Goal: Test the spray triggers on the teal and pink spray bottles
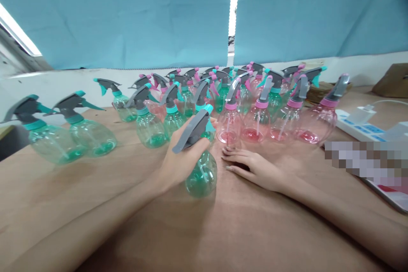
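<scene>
My left hand (pixel 183 159) is wrapped round the neck of a green spray bottle (pixel 201 176) with a grey and teal trigger head, in the middle of the view. The bottle stands slightly tilted in my grip, close to the wooden tabletop. To the right, my right hand (pixel 255 168) rests on the table with its fingers stretched out, holding nothing. Just beyond its fingertips is a pink spray bottle (pixel 228 125), part of a front row of pink ones. Left of my left hand, another green spray bottle (pixel 151 129) stands on the table.
Several more green and pink spray bottles crowd the back of the wooden table (pixel 134 221). Two green bottles (pixel 92 136) stand at the left. At the right lie a white power strip (pixel 357 125) with plugs and a partly blurred flat item (pixel 397 197). A blue sheet (pixel 143 17) hangs behind.
</scene>
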The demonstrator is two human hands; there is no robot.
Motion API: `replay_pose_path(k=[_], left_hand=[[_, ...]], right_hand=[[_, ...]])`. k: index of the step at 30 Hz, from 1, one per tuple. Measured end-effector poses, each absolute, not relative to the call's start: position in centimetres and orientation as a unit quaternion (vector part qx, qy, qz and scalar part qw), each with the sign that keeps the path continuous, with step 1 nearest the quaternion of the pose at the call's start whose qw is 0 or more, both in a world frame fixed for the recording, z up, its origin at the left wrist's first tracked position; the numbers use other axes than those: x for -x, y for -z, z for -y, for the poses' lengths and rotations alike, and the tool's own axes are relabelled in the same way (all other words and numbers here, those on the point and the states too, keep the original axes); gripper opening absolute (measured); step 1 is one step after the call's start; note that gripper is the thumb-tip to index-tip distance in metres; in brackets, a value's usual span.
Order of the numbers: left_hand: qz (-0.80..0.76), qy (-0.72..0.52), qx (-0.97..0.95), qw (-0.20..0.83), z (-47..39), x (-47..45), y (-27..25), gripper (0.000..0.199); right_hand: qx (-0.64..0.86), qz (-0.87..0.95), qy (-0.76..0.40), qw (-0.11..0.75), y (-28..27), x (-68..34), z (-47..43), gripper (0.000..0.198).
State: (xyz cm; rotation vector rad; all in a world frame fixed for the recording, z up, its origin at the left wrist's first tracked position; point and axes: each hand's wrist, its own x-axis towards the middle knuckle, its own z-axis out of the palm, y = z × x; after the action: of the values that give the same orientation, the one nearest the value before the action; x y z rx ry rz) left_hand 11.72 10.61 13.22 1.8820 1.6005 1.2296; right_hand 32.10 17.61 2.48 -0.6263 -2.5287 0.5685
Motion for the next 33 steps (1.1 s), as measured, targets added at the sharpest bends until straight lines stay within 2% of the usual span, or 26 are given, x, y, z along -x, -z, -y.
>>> replay_pose_path(k=[4,11,17,22,27,33], left_hand=[[-0.565,-0.46,-0.654,0.202,-10.72,-11.5,-12.33,0.009],[-0.563,-0.461,-0.649,0.223,-10.82,-11.37,-12.09,0.011],[-0.556,-0.462,-0.65,0.232,-10.7,-11.51,-12.15,0.025],[-0.565,-0.459,-0.649,0.222,-10.66,-11.5,-12.32,0.019],[-0.558,-0.458,-0.654,0.226,-10.61,-11.48,-12.34,0.028],[-0.566,-0.458,-0.652,0.213,-10.62,-11.57,-12.4,0.021]], right_hand=[[0.225,0.922,-0.207,0.238,-2.45,-32.11,-17.64,0.034],[0.229,0.924,-0.204,0.23,-2.49,-32.12,-17.63,0.036],[0.227,0.926,-0.199,0.225,-2.44,-32.13,-17.69,0.036],[0.225,0.923,-0.207,0.233,-2.48,-32.17,-17.7,0.035],[0.225,0.922,-0.207,0.237,-2.45,-32.16,-17.68,0.035],[0.22,0.921,-0.211,0.24,-2.22,-32.16,-17.72,0.034]])
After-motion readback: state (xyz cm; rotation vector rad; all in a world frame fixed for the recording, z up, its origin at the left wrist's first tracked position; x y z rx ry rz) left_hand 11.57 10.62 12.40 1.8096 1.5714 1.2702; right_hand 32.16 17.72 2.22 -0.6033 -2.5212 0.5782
